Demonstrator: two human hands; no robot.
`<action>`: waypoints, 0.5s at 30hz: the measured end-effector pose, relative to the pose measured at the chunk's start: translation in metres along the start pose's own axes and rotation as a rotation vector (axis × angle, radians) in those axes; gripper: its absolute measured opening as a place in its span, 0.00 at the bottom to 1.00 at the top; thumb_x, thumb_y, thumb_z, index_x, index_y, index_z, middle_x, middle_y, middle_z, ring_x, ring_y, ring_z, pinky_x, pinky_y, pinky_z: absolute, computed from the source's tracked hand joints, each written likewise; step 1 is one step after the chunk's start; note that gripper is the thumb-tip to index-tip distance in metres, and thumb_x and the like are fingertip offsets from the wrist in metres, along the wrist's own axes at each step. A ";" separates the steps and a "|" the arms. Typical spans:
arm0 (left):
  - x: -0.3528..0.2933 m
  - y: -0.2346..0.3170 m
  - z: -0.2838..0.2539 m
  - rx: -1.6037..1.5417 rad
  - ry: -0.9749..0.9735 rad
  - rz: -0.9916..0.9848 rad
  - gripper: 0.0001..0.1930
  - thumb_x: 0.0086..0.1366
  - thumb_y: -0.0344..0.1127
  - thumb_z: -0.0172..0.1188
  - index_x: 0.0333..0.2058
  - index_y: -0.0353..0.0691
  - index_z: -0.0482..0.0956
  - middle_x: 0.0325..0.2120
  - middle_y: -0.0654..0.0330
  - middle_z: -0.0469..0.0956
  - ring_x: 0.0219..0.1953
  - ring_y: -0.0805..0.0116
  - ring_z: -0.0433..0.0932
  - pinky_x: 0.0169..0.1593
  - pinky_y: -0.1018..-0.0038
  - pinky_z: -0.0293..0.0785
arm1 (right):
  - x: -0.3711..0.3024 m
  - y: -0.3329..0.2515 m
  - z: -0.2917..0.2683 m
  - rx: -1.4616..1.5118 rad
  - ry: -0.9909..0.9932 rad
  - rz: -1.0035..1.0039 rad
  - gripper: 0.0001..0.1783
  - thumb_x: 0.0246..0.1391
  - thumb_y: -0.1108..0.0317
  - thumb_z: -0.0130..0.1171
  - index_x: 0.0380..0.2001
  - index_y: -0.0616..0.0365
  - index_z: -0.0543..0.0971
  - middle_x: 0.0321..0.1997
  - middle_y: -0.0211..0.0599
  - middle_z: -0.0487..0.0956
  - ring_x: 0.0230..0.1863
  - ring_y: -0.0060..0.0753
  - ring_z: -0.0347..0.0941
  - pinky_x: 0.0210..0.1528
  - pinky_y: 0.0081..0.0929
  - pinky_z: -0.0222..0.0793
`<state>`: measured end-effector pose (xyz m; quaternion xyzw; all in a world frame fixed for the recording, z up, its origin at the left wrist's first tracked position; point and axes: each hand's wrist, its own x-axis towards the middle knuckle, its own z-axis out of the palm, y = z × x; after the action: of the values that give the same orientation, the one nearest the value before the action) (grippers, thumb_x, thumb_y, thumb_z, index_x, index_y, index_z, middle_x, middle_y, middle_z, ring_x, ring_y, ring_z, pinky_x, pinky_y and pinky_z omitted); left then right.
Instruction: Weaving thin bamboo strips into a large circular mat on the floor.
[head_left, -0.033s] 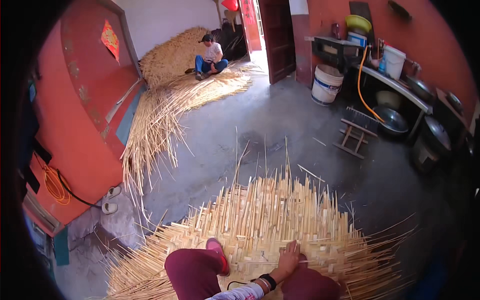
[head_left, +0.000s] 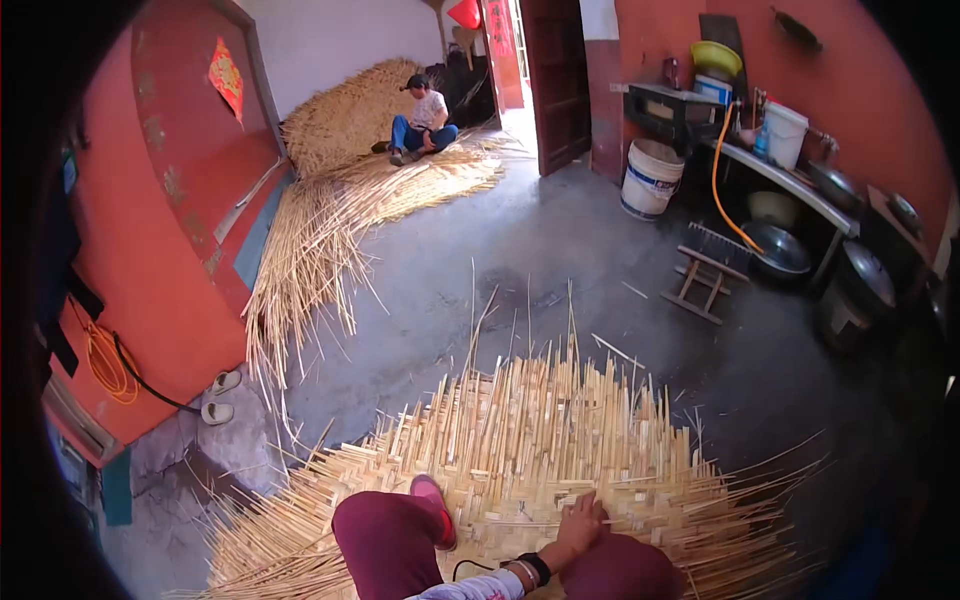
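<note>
Left hand (head_left: pixel 582 524) low at a woven mat (head_left: pixel 490 440) of pale strips, fingers bent, whether gripping a strip I cannot tell, mat spread on grey floor (head_left: pixel 440 270) around a red shoe (head_left: pixel 428 490), loose ends fanning outward, maroon trouser legs (head_left: pixel 385 540) above it.

Straw-coloured woven mat (head_left: pixel 500 455), flat on grey floor (head_left: pixel 420 290), zigzag weave, loose strips (head_left: pixel 517 400) jutting outward

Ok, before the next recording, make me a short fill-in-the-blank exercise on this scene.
The nearest hand is over the woven mat, beside the wearer's ____ knee.
The wide band around its wrist is ____.
The hose hanging at right is ____.
The person across the room wears a dark ____.

Missing words: right; black; orange; cap.
</note>
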<state>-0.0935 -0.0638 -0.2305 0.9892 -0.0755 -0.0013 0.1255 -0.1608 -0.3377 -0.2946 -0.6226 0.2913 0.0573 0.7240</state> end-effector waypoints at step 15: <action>-0.138 0.033 -0.039 -0.057 -0.316 0.022 0.17 0.63 0.37 0.48 0.49 0.40 0.71 0.45 0.46 0.76 0.45 0.47 0.80 0.45 0.52 0.75 | -0.094 -0.037 -0.031 -0.247 -0.074 -0.227 0.24 0.58 0.55 0.55 0.52 0.60 0.74 0.44 0.43 0.79 0.45 0.43 0.74 0.46 0.39 0.70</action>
<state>-0.2344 -0.0650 -0.1871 0.9719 -0.1050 -0.1576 0.1400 -0.2330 -0.3483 -0.2179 -0.7333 0.1830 0.0336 0.6540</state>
